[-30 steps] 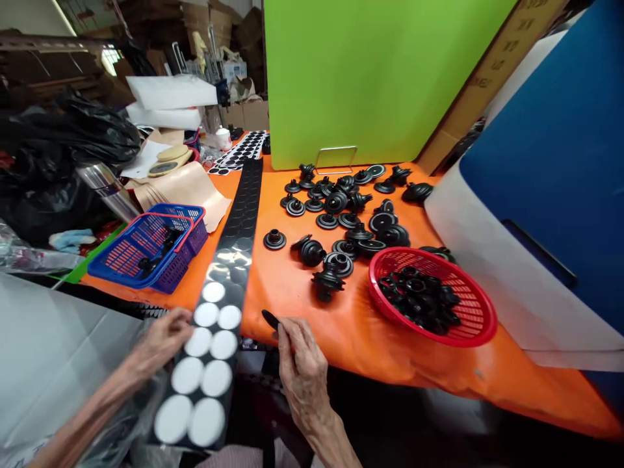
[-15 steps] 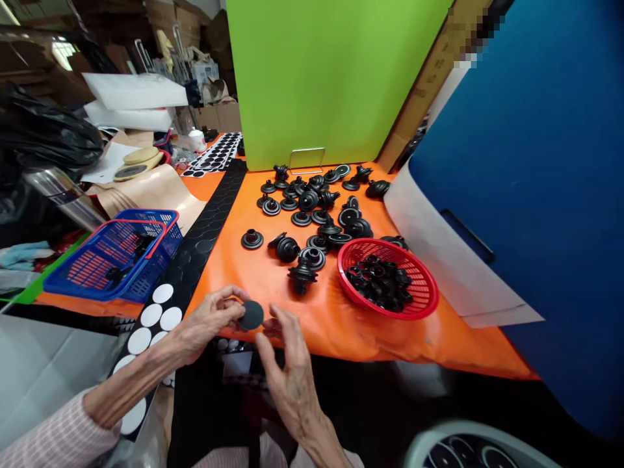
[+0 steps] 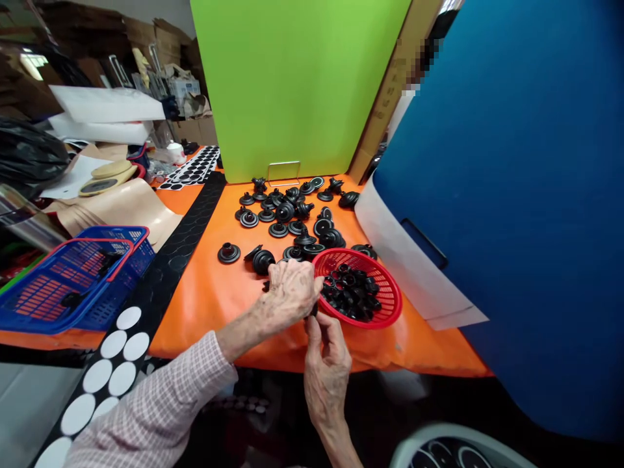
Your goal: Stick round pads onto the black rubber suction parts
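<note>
My left hand (image 3: 292, 289) is closed, back upward, beside the left rim of the red basket (image 3: 396, 318). Its fingertips point down and hide whatever they grip. Just below, my right hand (image 3: 329, 357) is closed in a pinch, thumb and fingers meeting around a small black part (image 3: 313, 311). Only a sliver of that part shows between the two hands. Small black ring-like pieces (image 3: 353, 292) fill the basket. Behind my hands, several stepped black round parts (image 3: 285, 211) lie spread on the orange table cover (image 3: 205, 292); one stands apart at the left (image 3: 229, 253).
A blue basket (image 3: 139, 260) sits at the left beside a black strip with white circles (image 3: 97, 376). A green board (image 3: 297, 84) rises at the back, a large blue panel (image 3: 511, 195) at the right. A pale tub (image 3: 404, 448) stands below the table edge.
Both hands have moved right, close to the red basket, and come together. The black disc that my left hand held is out of sight. My right hand has closed. The view has turned right.
</note>
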The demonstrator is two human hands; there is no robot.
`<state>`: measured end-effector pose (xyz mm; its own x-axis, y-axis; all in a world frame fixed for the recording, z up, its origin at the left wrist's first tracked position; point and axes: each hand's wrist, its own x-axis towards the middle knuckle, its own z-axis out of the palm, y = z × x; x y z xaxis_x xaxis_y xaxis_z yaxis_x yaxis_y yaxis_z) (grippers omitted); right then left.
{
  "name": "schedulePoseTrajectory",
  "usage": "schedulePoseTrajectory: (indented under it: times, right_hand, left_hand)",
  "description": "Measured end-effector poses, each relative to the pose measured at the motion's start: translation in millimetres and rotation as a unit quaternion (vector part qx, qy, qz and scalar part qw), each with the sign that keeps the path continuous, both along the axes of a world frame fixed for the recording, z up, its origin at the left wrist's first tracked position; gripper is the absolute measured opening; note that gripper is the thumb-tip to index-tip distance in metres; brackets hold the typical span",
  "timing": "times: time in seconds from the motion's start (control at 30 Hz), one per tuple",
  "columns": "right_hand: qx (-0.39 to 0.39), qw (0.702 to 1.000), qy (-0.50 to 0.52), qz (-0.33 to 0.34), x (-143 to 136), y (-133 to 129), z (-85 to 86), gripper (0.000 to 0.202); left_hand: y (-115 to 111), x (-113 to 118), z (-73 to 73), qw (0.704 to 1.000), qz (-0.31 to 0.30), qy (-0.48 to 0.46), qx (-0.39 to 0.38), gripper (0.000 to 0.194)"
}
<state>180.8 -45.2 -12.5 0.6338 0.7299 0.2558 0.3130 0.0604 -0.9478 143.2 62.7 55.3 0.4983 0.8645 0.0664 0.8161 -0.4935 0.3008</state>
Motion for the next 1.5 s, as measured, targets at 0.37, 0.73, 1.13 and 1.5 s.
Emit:
schedulePoseTrajectory:
  times: [0.37,0.73,1.13,1.5]
  right_hand:
    - [0.081,0.986,-0.143,0.024,22,-8,-3.4,0.013]
    - [0.026,0.965,-0.207,0.157,20,-16,2.1,0.029]
    - [-0.067,0.964,0.150,0.210,-17,-7,23.1,0.025]
    - [-0.097,0.965,0.170,0.176,-43,-7,14.2,0.026]
  left_hand:
    - [42,-12,-48.0,0.993,-0.009,-0.110,0.035,0.034]
    - [13,-82,7.5,0.657,0.119,-0.624,-0.405,0.024]
    - [-65,-139,-30.9,0.586,0.147,-0.634,-0.483,0.030]
    - [-79,-142,-37.1,0.593,0.126,-0.631,-0.484,0.041]
